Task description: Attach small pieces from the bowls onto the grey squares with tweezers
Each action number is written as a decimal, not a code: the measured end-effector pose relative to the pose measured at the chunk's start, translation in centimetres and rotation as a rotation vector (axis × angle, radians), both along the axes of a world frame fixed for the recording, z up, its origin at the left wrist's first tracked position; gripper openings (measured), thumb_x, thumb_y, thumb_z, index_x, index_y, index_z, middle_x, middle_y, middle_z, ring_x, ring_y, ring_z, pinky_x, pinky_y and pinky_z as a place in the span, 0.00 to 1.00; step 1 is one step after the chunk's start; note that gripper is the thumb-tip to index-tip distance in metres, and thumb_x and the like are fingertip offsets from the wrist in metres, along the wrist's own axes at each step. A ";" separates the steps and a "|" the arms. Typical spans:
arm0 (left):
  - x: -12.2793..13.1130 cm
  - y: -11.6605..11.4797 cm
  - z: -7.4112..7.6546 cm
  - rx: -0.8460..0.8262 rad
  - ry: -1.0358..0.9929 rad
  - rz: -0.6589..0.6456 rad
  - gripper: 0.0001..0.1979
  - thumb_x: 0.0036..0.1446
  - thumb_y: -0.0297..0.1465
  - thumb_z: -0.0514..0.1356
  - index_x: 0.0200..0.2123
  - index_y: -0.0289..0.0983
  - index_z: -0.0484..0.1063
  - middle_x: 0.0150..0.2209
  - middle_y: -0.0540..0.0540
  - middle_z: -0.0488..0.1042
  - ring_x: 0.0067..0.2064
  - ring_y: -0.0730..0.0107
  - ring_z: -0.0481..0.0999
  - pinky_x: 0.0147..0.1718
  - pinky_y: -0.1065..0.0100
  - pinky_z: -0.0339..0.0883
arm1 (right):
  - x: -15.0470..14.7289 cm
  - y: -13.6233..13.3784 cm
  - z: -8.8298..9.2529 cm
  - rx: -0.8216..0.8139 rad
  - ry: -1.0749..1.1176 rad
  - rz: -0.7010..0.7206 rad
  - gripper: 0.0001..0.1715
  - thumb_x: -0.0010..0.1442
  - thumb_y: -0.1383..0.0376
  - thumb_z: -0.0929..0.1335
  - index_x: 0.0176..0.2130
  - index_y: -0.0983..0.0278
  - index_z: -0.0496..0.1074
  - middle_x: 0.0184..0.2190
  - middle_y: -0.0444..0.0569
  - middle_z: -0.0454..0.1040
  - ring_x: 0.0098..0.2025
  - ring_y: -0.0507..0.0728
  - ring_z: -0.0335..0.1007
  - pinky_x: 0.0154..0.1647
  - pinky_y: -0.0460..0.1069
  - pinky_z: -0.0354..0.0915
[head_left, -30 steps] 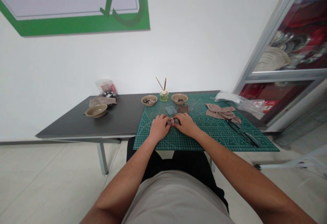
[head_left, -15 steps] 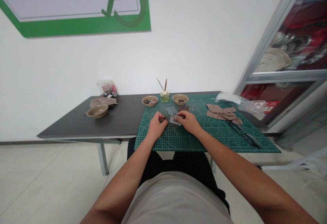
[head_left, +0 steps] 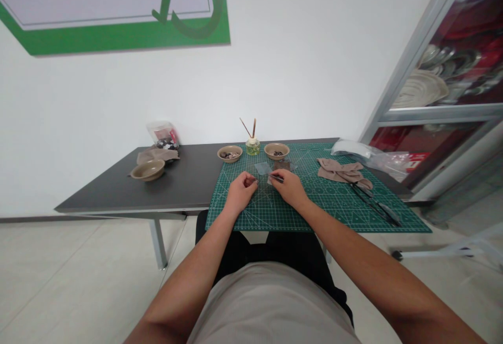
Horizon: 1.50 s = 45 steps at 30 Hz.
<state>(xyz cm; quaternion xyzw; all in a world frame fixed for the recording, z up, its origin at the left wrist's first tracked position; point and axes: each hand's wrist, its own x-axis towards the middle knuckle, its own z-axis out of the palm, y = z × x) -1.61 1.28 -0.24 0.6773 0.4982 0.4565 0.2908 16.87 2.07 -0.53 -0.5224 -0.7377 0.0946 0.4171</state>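
Over the green cutting mat [head_left: 267, 213], my left hand [head_left: 240, 193] is closed, thumb against fingertips. Whatever sits in that pinch is too small to make out. Just to its right, my right hand [head_left: 290, 187] pinches a small clear plastic piece [head_left: 269, 180], mostly hidden by the fingers. Beyond the hands lie a pale clear plastic sheet [head_left: 263, 168] and a brownish flat piece [head_left: 282, 165]. Farther back stand a left bowl [head_left: 230, 159] and a right bowl [head_left: 276, 157], both tan with small dark pieces inside.
Between the bowls stands a small jar [head_left: 253, 148] with two sticks. Right of the hands are a brown cloth [head_left: 334, 170], black-handled tool [head_left: 375, 205] and clear plastic bag [head_left: 353, 148]. Another tan bowl [head_left: 148, 171] and a filled bag [head_left: 164, 133] sit left on the dark table [head_left: 184, 187].
The clear plastic piece in my right hand has turned, so less of its face shows. My left fingers have shifted slightly, and the dark bit at their tips is less visible.
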 end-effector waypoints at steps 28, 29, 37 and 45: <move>-0.1 -0.7 0.1 0.032 -0.102 0.024 0.04 0.48 0.30 0.62 0.28 0.36 0.70 0.22 0.53 0.70 0.25 0.75 0.69 0.27 0.72 0.62 | -3.7 -2.3 -0.6 0.084 -0.317 0.077 0.24 0.65 0.69 0.59 0.58 0.65 0.66 0.56 0.52 0.71 0.53 0.57 0.71 0.53 0.51 0.68; -0.1 -0.7 0.1 0.033 -0.098 0.022 0.03 0.47 0.30 0.62 0.27 0.36 0.70 0.22 0.53 0.70 0.25 0.75 0.68 0.27 0.72 0.62 | -3.7 -2.3 -0.6 0.090 -0.319 0.087 0.24 0.64 0.70 0.59 0.59 0.65 0.66 0.57 0.52 0.70 0.54 0.56 0.71 0.53 0.51 0.68; -0.1 -1.0 -0.1 0.071 -0.145 0.007 0.04 0.48 0.31 0.62 0.28 0.37 0.69 0.23 0.54 0.69 0.25 0.75 0.68 0.27 0.72 0.62 | -3.8 -2.5 -0.7 0.111 -0.344 0.087 0.26 0.64 0.70 0.60 0.60 0.66 0.63 0.56 0.52 0.71 0.52 0.56 0.72 0.51 0.50 0.68; -0.1 -0.9 -0.1 0.070 -0.168 -0.016 0.03 0.49 0.29 0.61 0.27 0.37 0.68 0.23 0.54 0.68 0.25 0.76 0.67 0.26 0.73 0.61 | -3.6 -2.4 -0.9 0.150 -0.350 0.096 0.24 0.64 0.70 0.60 0.59 0.65 0.65 0.56 0.53 0.71 0.53 0.56 0.71 0.52 0.50 0.68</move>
